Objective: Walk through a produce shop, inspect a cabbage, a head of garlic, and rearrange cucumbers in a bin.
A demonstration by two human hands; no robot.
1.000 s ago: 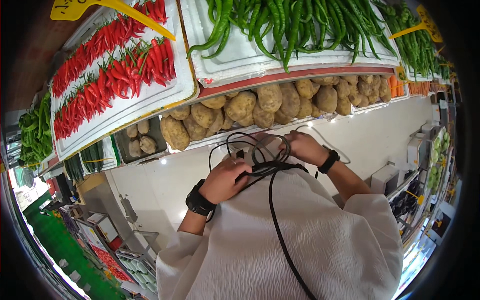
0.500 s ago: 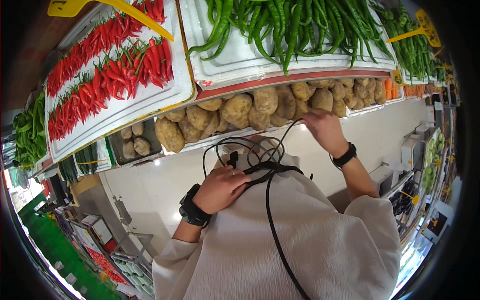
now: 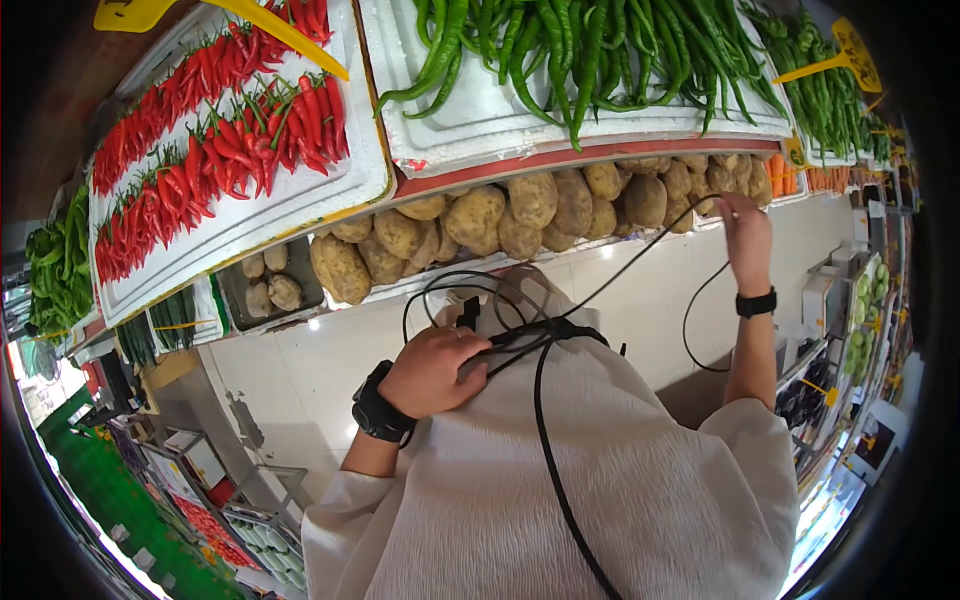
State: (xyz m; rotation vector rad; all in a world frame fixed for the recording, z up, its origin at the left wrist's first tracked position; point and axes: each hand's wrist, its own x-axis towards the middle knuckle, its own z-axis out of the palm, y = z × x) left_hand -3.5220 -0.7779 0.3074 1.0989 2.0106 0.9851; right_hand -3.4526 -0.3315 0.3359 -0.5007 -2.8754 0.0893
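A thin black cable (image 3: 541, 329) lies bunched in loose loops at my waist, against my pale textured shirt (image 3: 600, 470). My left hand (image 3: 437, 368) is closed over the left side of that bunch, its fingers around the strands. Up and to the right, my right hand (image 3: 748, 240) pinches one strand, which runs taut from the bunch. Beyond those fingers the strand hangs in a wide curve beside the right forearm. A thicker black cord (image 3: 549, 450) runs down the front of my shirt. Black watches sit on both wrists.
Just ahead, a row of potatoes (image 3: 475, 215) lies below trays of red chillies (image 3: 235, 150) and long green peppers (image 3: 570, 60). Carrots (image 3: 783, 178) are at the right. Pale tiled floor (image 3: 620, 290) shows under the stall. More vegetable shelves (image 3: 860, 340) stand at the right.
My right hand has moved right and slightly up, drawing a longer strand out of the bunch, and the loops have shrunk. My left hand stays at the waist, shifted slightly left.
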